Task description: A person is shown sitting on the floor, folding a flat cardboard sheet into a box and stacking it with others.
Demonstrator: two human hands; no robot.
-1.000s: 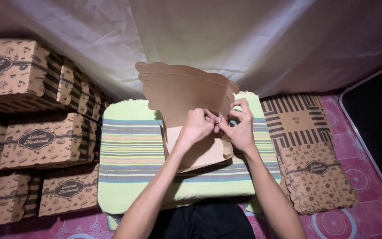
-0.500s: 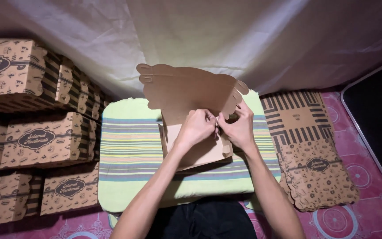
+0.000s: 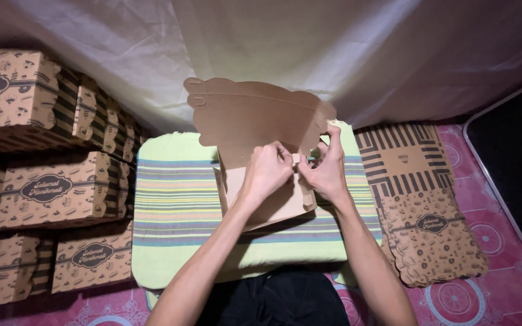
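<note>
Hands [image 3: 297,169] pinching cardboard box [image 3: 255,121] flap

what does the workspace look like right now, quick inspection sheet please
surface: striped green cushion on a pink patterned mat
job's things: brown cardboard box, half folded, lid flap up
clutter: stack of flat box blanks at right; folded printed boxes piled at left
grippers: left hand and right hand pinch a tab at the box's right corner
cables: nothing seen
surroundings: white cloth backdrop

Plain brown box [image 3: 255,121], green striped cushion [image 3: 176,205], pink patterned mat [image 3: 502,241].
</note>
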